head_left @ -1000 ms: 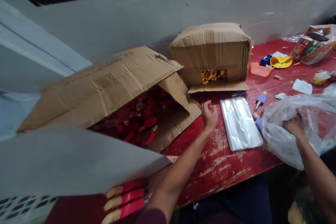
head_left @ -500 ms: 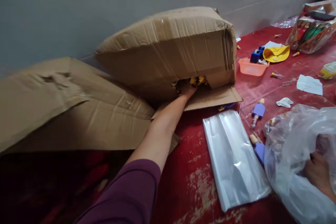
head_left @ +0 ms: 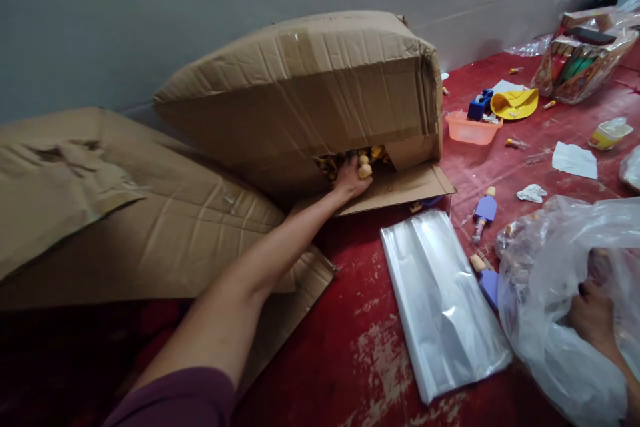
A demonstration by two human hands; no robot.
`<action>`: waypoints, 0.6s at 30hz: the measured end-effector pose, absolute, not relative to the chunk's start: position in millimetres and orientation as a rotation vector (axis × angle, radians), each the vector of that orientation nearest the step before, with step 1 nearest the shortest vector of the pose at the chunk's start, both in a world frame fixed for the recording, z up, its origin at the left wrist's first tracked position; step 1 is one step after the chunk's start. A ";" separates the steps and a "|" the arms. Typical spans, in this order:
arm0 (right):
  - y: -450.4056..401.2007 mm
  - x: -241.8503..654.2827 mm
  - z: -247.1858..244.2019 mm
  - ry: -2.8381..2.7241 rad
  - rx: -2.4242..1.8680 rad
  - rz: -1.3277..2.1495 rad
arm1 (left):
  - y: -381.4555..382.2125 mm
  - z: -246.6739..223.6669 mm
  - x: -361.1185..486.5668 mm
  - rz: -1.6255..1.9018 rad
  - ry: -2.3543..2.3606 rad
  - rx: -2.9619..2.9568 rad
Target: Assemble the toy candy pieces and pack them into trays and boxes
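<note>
My left hand is at the torn opening of a large cardboard box, its fingers closed round small light-wooden pieces with rounded ends. Yellow and dark items show inside the opening. At the right, my right hand is inside a clear plastic bag, closed on something I cannot make out. Flat silvery plastic sleeves lie on the red floor between the box and the bag.
Purple wooden-tipped items lie by the bag. Behind them are an orange tray, a blue tape dispenser, a yellow cap, papers and a wrapped package. Another cardboard piece spreads at the left.
My left hand has come partly out of the box opening, and the wooden pieces in it now show. My right hand stays in the bag. The view has shifted slightly.
</note>
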State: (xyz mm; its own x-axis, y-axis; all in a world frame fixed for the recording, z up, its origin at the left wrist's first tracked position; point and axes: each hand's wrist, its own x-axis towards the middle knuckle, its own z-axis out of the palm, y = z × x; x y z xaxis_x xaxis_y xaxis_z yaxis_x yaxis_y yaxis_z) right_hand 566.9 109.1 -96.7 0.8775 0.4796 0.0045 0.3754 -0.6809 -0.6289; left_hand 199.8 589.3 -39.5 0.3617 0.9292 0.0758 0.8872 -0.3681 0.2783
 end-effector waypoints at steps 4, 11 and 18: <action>109.3 568.9 -99.0 -0.676 -2.386 0.199 | 577.1 -26.1 211.8 0.200 1.350 2.701; 111.0 569.8 -103.9 -0.723 -2.368 0.228 | 589.0 -12.8 272.2 -0.048 1.474 2.550; 115.2 567.4 -108.7 -0.763 -2.338 0.196 | 529.3 15.2 249.1 -0.042 1.767 2.404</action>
